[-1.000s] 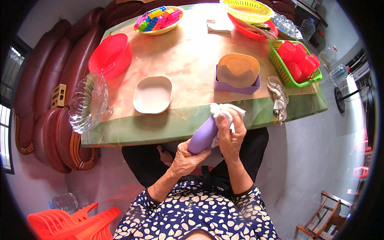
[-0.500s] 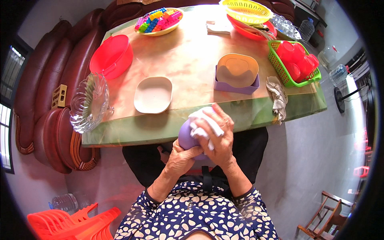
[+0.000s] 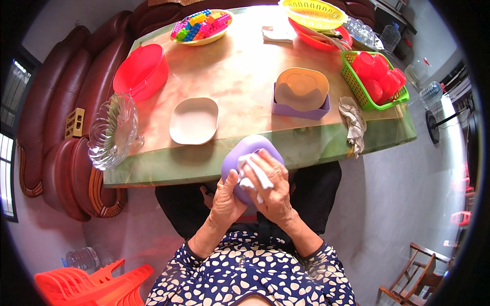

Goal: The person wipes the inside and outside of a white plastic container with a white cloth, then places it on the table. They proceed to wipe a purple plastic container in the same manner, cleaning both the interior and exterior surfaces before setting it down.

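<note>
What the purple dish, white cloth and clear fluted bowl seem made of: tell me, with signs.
Purple dish: likely plastic, satin-smooth, given its even colour and soft sheen.
White cloth: matt fabric, bunched into soft folds; fibre unclear.
Clear fluted bowl: probably glass, glossy and see-through, with bright glints along its ridges; clear plastic remains possible.

Purple dish (image 3: 245, 149) (white cloth (image 3: 262, 177) on it)

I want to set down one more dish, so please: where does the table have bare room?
The widest bare patch is in the middle of the table, between the red tub and the purple box; it continues nearer, between the white dish and that box. The right side is crowded with the yellow basket, green basket and crumpled cloth.
</note>
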`<state>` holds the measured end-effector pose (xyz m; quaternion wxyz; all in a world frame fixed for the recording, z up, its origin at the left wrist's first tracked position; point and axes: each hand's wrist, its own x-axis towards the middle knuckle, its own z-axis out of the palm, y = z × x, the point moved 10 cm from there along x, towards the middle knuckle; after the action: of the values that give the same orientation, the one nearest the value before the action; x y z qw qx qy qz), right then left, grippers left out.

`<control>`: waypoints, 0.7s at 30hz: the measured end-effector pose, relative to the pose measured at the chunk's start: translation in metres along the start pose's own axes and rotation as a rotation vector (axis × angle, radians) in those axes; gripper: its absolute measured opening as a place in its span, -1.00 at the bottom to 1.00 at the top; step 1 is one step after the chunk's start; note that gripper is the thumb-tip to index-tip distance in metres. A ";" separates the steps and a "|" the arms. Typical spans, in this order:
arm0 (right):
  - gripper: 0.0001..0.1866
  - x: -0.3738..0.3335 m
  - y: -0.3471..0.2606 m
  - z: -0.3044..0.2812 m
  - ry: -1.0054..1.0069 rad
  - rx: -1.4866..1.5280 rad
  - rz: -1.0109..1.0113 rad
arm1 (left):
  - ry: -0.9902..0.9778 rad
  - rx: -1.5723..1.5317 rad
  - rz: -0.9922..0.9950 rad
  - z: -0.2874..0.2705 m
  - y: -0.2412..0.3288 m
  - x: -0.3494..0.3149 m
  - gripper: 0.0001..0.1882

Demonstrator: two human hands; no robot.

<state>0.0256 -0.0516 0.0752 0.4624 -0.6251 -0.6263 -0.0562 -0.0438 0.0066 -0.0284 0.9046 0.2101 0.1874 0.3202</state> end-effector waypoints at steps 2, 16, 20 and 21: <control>-0.60 -0.004 -0.009 0.003 -0.045 0.022 -0.052 | -0.045 -0.070 -0.050 -0.005 -0.002 -0.002 -0.42; -0.64 0.030 0.013 0.000 0.081 0.018 0.020 | -0.007 0.031 -0.024 0.010 0.002 0.003 -0.26; -0.68 0.015 -0.010 0.016 -0.056 0.064 -0.054 | 0.050 -0.052 -0.016 -0.012 -0.002 0.002 -0.35; -0.69 0.014 -0.014 0.013 -0.052 0.067 -0.046 | 0.050 -0.076 -0.019 -0.017 -0.004 0.003 -0.36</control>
<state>0.0100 -0.0359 0.0840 0.4651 -0.5959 -0.6540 -0.0296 -0.0484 0.0102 -0.0454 0.9099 0.1655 0.1997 0.3236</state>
